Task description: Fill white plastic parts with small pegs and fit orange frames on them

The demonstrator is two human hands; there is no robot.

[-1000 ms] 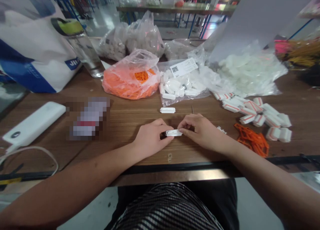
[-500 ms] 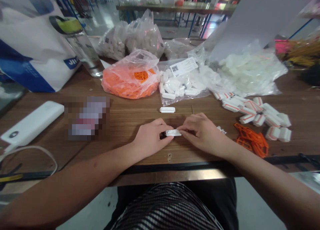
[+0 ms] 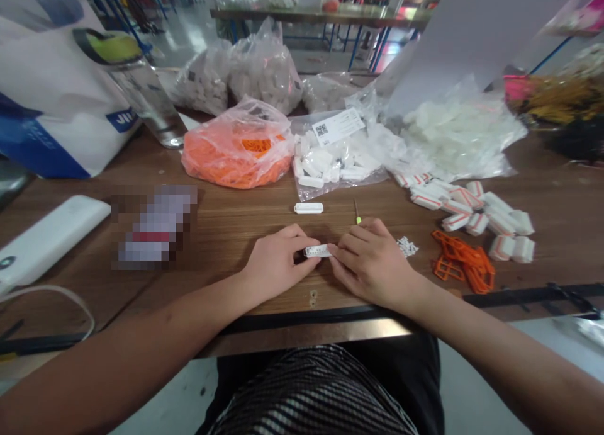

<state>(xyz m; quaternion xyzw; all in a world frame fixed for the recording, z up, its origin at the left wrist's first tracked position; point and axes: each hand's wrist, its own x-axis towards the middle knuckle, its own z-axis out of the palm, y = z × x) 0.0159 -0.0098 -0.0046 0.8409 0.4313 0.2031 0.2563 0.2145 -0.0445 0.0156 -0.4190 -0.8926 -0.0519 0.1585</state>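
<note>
My left hand (image 3: 275, 259) pinches the left end of a small white plastic housing (image 3: 318, 251) between thumb and fingertips. A row of small dark marks runs along its upper face. My right hand (image 3: 370, 259) has its fingers curled round the right end of the same housing, covering that end. Just beyond the hands lies a similar white housing (image 3: 309, 208). A thin metal shaft with a yellow-green end (image 3: 357, 220) lies beyond my right knuckles, partly hidden. Tiny white pieces (image 3: 407, 246) are scattered at the right of my right hand.
Orange frames (image 3: 465, 262) and a heap of white blocks with orange seams (image 3: 472, 211) lie to the right. Bags of orange parts (image 3: 236, 148) and white parts (image 3: 330, 155) stand behind. A power bank (image 3: 56, 233) and a water bottle (image 3: 151, 101) are on the left.
My right hand has turned and closed further over the right end of the housing. More of the shaft and tiny white pieces now shows. The whole view has shifted slightly.
</note>
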